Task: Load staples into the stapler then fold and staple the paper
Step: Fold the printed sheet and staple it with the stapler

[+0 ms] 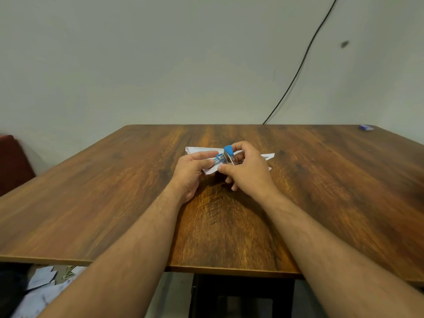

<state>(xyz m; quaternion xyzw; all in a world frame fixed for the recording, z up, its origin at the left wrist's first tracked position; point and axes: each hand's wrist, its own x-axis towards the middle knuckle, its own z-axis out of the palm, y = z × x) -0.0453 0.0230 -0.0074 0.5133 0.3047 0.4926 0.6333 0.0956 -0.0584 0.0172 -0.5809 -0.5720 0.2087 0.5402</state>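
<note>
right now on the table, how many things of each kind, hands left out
Stapler, blue and clear, held in both hands: 1
Folded white paper, under the hands: 1
Small blue box, far right corner of the table: 1
Total: 3
</note>
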